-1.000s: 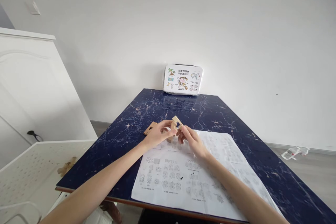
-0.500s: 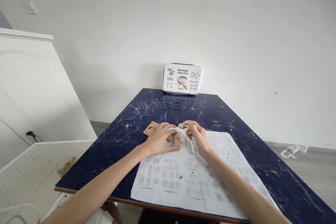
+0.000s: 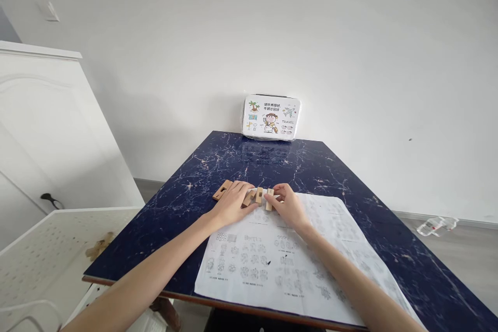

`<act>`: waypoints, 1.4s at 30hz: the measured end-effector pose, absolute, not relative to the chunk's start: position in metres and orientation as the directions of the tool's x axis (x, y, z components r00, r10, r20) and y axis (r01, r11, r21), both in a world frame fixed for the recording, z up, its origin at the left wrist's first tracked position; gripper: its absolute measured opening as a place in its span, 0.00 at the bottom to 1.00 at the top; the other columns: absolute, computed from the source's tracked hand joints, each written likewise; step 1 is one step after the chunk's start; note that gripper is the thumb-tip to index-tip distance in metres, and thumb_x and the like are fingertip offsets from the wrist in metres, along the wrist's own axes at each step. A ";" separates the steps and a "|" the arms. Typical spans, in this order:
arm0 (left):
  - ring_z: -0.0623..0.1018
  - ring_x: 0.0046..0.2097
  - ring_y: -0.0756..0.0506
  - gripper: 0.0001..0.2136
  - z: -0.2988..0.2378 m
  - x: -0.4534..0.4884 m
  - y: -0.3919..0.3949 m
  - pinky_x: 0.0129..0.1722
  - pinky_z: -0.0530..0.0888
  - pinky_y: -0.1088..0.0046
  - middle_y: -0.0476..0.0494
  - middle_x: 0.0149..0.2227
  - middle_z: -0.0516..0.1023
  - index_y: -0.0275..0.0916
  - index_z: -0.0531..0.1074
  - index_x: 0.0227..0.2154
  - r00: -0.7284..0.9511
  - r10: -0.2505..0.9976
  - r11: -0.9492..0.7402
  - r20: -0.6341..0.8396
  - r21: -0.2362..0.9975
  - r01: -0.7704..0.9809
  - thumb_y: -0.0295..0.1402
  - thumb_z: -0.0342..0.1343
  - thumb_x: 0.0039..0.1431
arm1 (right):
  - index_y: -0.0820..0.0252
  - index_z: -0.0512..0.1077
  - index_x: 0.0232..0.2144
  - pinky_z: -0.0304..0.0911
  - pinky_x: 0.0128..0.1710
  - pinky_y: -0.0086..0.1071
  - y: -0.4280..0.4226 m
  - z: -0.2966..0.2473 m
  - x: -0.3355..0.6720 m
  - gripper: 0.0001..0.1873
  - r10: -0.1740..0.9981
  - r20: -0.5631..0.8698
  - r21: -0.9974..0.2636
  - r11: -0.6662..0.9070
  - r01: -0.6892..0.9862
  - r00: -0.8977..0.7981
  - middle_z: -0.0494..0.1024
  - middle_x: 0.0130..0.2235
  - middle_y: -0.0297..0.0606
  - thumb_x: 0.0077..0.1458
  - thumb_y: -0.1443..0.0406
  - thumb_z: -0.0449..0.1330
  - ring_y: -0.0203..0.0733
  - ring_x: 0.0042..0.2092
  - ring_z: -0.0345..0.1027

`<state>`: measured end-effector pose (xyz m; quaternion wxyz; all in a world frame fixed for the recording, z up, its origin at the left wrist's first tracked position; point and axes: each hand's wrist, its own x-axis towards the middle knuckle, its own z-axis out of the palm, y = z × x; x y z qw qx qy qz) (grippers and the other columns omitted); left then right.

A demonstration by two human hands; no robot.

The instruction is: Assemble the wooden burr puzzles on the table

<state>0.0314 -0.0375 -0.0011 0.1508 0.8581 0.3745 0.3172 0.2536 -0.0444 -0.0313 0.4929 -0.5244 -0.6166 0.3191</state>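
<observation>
Notched wooden puzzle pieces lie at the far edge of the printed sheet [image 3: 268, 270]. My left hand [image 3: 231, 206] curves around one small wooden piece [image 3: 249, 198], thumb on the near side and fingers on the far side. Just right of it, apart from the thumb, an upright notched piece [image 3: 259, 195] stands between my hands. My right hand [image 3: 288, 206] pinches another wooden block [image 3: 270, 200] between thumb and fingers, low over the paper. Beyond my left fingers sits a slotted wooden piece [image 3: 222, 190], partly covered by that hand.
A white case with cartoon prints [image 3: 271, 118] leans against the wall at the back of the blue marbled table [image 3: 187, 187]. At lower left, more wooden pieces [image 3: 100, 247] lie on a white perforated surface [image 3: 50, 238]. A white cabinet [image 3: 50, 124] stands behind it.
My right hand has lowered its block from above the sheet's far edge, bringing it beside the other pieces. The left hand has shifted slightly left, leaving the upright piece uncovered.
</observation>
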 end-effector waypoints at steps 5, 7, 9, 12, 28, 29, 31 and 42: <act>0.70 0.60 0.32 0.21 0.004 0.034 -0.042 0.59 0.67 0.51 0.35 0.57 0.72 0.43 0.68 0.54 0.541 0.716 -0.698 0.440 0.460 0.549 0.46 0.60 0.62 | 0.57 0.70 0.46 0.73 0.34 0.39 -0.045 -0.032 0.255 0.19 0.969 0.246 -0.904 0.228 0.362 0.005 0.82 0.44 0.45 0.56 0.53 0.63 0.49 0.38 0.80; 0.70 0.60 0.32 0.22 0.006 0.035 -0.044 0.58 0.67 0.51 0.35 0.58 0.71 0.43 0.66 0.56 0.570 0.703 -0.711 0.424 0.425 0.560 0.42 0.60 0.61 | 0.56 0.70 0.47 0.75 0.40 0.41 -0.045 -0.032 0.254 0.18 0.968 0.251 -0.911 0.247 0.330 -0.031 0.82 0.44 0.44 0.56 0.57 0.63 0.50 0.41 0.81; 0.69 0.61 0.32 0.25 0.006 0.035 -0.045 0.59 0.67 0.51 0.34 0.59 0.70 0.43 0.64 0.58 0.590 0.692 -0.722 0.417 0.395 0.568 0.38 0.61 0.59 | 0.56 0.70 0.47 0.75 0.44 0.43 -0.046 -0.032 0.251 0.17 0.962 0.261 -0.919 0.273 0.284 -0.081 0.83 0.44 0.44 0.56 0.60 0.63 0.50 0.44 0.81; 0.67 0.63 0.31 0.31 0.006 0.034 -0.046 0.61 0.66 0.50 0.33 0.62 0.67 0.43 0.61 0.61 0.604 0.675 -0.737 0.423 0.374 0.562 0.35 0.63 0.55 | 0.56 0.70 0.45 0.74 0.48 0.44 -0.048 -0.030 0.246 0.14 0.950 0.280 -0.925 0.306 0.224 -0.138 0.83 0.45 0.44 0.56 0.62 0.61 0.50 0.47 0.80; 0.76 0.48 0.42 0.05 0.022 0.041 -0.063 0.46 0.74 0.65 0.42 0.46 0.74 0.43 0.67 0.44 0.673 0.597 -0.802 0.437 0.360 0.477 0.30 0.52 0.67 | 0.57 0.67 0.26 0.53 0.30 0.29 -0.063 -0.019 0.240 0.06 0.841 0.442 -0.629 0.538 0.561 -0.311 0.70 0.25 0.30 0.52 0.71 0.52 0.36 0.27 0.60; 0.76 0.47 0.43 0.04 0.023 0.042 -0.064 0.46 0.74 0.65 0.42 0.46 0.74 0.42 0.67 0.43 0.675 0.593 -0.805 0.439 0.358 0.474 0.30 0.52 0.67 | 0.57 0.66 0.26 0.52 0.30 0.29 -0.063 -0.020 0.240 0.06 0.830 0.450 -0.604 0.554 0.573 -0.329 0.69 0.24 0.30 0.51 0.71 0.52 0.36 0.27 0.59; 0.76 0.46 0.43 0.03 0.024 0.042 -0.064 0.44 0.74 0.67 0.42 0.45 0.74 0.42 0.66 0.42 0.678 0.585 -0.810 0.444 0.354 0.467 0.30 0.51 0.67 | 0.57 0.63 0.25 0.51 0.29 0.29 -0.063 -0.021 0.239 0.06 0.818 0.459 -0.573 0.570 0.589 -0.347 0.68 0.25 0.30 0.50 0.72 0.53 0.36 0.27 0.58; 0.74 0.42 0.44 0.03 0.025 0.042 -0.067 0.40 0.71 0.69 0.44 0.42 0.73 0.42 0.62 0.38 0.674 0.605 -0.796 0.424 0.342 0.499 0.29 0.52 0.65 | 0.57 0.60 0.26 0.49 0.29 0.29 -0.072 -0.016 0.232 0.06 0.792 0.487 -0.574 0.609 0.548 -0.369 0.68 0.26 0.31 0.49 0.73 0.52 0.35 0.27 0.56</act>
